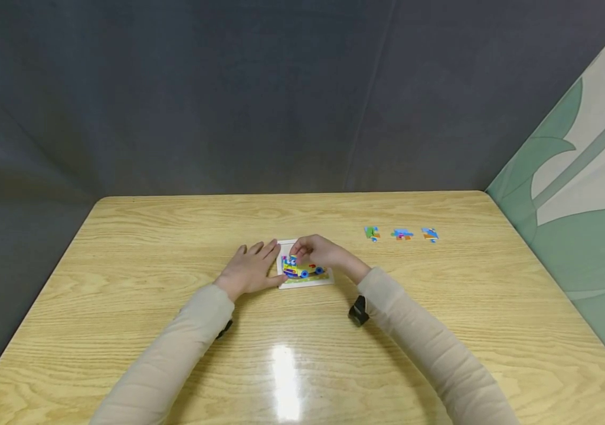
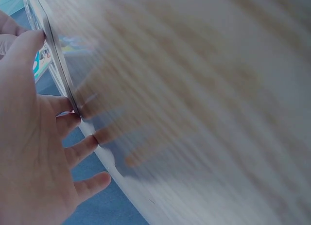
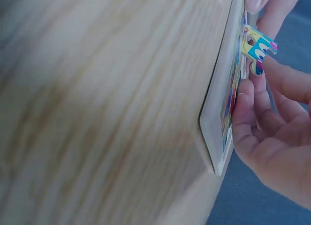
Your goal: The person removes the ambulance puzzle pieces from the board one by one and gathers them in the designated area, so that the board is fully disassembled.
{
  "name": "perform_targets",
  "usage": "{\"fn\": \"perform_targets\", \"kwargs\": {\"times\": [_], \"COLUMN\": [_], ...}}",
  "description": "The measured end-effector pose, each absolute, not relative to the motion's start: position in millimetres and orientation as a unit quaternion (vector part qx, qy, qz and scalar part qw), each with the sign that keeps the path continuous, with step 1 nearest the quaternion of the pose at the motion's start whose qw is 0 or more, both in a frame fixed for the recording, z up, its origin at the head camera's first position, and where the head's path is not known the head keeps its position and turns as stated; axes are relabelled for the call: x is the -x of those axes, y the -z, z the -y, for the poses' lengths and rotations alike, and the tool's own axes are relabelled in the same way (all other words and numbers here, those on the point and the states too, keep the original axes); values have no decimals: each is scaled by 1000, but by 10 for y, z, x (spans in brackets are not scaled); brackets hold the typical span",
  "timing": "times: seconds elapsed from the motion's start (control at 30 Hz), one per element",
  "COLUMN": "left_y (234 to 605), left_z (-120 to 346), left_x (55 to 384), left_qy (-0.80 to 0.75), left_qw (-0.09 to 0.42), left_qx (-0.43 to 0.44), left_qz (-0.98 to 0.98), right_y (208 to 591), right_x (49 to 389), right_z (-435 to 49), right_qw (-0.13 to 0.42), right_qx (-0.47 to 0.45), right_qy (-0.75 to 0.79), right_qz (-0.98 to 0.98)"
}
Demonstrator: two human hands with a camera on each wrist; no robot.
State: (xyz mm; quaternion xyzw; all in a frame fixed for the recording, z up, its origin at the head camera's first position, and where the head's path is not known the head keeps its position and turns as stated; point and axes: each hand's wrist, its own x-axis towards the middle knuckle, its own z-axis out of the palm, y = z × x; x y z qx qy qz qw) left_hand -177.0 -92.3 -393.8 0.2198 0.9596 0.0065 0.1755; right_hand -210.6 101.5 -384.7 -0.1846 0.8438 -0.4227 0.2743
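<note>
A small white-framed jigsaw puzzle tray lies on the table, showing a yellow vehicle with blue wheels. Fingers spread, my left hand rests at its left side, with thumb and fingertips against the frame. My right hand is over the tray, covering part of its upper right. In the right wrist view, the right fingers pinch a yellow and blue puzzle piece with cartoon eyes. That piece stands tilted up from the tray, and its lower edge is partly hidden.
Three loose puzzle pieces lie in a row at the back right: a green one, a blue and pink one and a blue and orange one. A dark curtain hangs behind the wooden table.
</note>
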Motion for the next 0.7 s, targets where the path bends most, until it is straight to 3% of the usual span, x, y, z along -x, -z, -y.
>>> {"fn": "perform_targets", "kwargs": {"times": [0.7], "left_y": [3939], "left_z": [921], "left_x": [1765], "left_qy": [-17], "left_qw": [181], "left_qx": [-213], "left_qz": [-960], "right_y": [3625], "right_x": [2112], "right_z": [-1148], "right_qw": [253], "right_qx": [159], "right_qy": [438], "right_qz": [-848]}}
